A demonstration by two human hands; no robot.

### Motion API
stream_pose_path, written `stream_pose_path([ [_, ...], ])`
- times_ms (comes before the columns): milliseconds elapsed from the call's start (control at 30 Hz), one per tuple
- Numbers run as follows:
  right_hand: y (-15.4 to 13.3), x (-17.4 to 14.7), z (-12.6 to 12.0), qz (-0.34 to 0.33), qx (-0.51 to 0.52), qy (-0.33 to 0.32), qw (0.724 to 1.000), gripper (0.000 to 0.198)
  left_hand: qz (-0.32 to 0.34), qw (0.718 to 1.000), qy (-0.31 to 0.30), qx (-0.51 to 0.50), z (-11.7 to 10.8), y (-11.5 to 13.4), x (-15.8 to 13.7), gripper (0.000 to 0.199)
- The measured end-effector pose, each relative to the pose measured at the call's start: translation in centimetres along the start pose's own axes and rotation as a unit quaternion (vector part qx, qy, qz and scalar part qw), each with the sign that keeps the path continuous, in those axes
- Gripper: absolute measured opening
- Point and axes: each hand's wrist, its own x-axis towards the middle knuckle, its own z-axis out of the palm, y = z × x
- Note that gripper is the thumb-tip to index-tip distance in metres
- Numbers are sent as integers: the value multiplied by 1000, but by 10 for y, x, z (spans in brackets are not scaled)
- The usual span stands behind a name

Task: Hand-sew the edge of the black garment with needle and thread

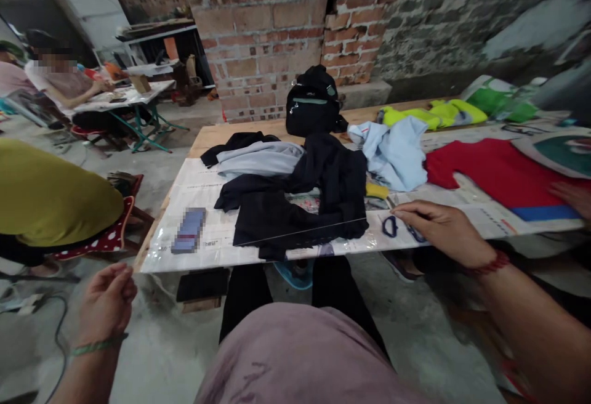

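The left hand (108,296) and right hand (438,228) each pinch the pale thread (314,229); its long axis runs left to right between them, crossing before the black garment (265,216).

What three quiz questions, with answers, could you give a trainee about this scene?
1. True or false: the black backpack stands behind the dark clothing.
2. What is worn on the wrist of the right hand? A) a watch; B) a red bracelet; C) a green bangle.
3. Fill in: a thin pale ____ runs between the left hand and the right hand.

Key: 1. True. 2. B. 3. Thread.
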Motion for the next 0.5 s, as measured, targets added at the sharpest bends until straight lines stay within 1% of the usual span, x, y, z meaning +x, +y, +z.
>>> stream_pose_path([
  [167,33,-7,-16,35,-23,0,999,17,4,1000,11,4,0,-3,-6,28],
  [333,60,-12,-24,71,-85,-32,993,11,-13,1000,-9,20,1,-11,-7,28],
  [400,66,-13,-24,63,-117,-46,990,11,-13,1000,-16,16,0,-16,-6,28],
  [500,71,-14,-22,11,-158,-51,986,9,-26,999,-32,17,-1,-23,-6,28],
])
